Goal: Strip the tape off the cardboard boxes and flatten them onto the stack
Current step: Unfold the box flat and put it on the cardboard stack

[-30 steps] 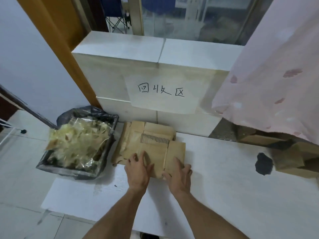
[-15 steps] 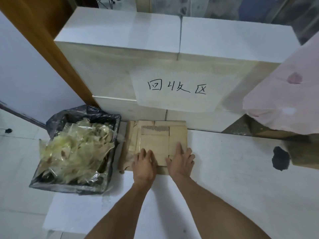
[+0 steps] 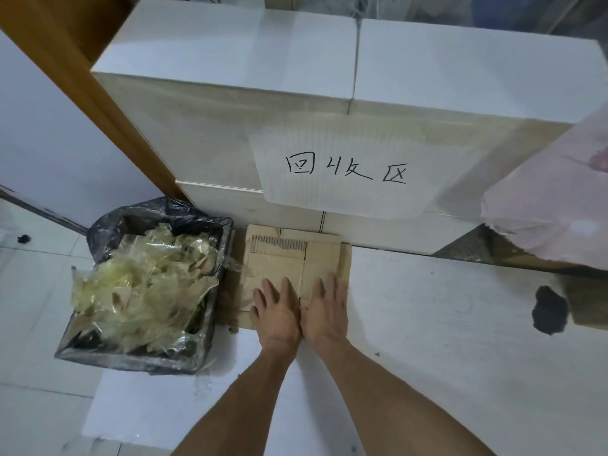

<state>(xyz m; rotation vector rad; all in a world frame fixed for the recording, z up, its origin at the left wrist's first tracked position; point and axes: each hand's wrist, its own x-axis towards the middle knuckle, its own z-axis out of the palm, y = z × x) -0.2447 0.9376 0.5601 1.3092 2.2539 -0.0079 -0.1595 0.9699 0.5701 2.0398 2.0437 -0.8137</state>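
A stack of flattened brown cardboard (image 3: 289, 258) lies on the white surface against the base of the white blocks. The top piece shows torn corrugation along its far edge. My left hand (image 3: 278, 307) and my right hand (image 3: 325, 306) lie side by side on the near part of the stack, palms down, fingers straight, pressing the cardboard flat. Their inner edges touch. No tape is visible on the top piece.
A black-bagged bin (image 3: 144, 291) full of crumpled clear tape strips stands left of the stack. White blocks with a handwritten paper sign (image 3: 345, 172) rise behind. A pink cloth (image 3: 552, 199) hangs at right over brown cardboard (image 3: 589, 301), beside a black blotch (image 3: 549, 309).
The stack has been pushed back square against the white blocks. My hands have come together and now lie flat on it, and the view has moved closer and lower.
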